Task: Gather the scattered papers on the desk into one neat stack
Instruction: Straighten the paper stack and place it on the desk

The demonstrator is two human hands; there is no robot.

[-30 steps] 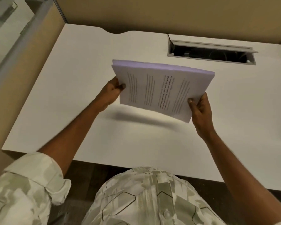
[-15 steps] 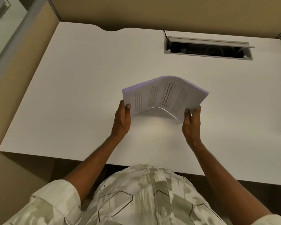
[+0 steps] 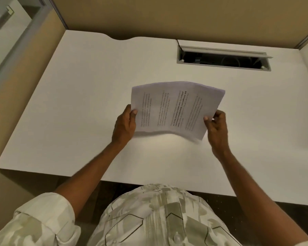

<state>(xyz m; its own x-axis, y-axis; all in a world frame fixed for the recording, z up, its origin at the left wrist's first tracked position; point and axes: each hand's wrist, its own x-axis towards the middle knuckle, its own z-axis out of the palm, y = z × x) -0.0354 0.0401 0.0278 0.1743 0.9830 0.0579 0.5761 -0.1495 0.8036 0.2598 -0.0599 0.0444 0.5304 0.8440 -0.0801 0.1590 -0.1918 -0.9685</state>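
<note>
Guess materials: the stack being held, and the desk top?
Stack: thin printed paper, matte; it bows between the left hand and right hand. Desk: looks like white laminate board, smooth with a soft sheen; the core is not visible.

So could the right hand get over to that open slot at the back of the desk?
Probably yes: bare desk lies between the right hand and the slot, but that hand's grip is on the papers.

1 paper stack (image 3: 176, 109), 2 hands, 1 desk (image 3: 78, 103), 1 cable slot (image 3: 222, 59)
</note>
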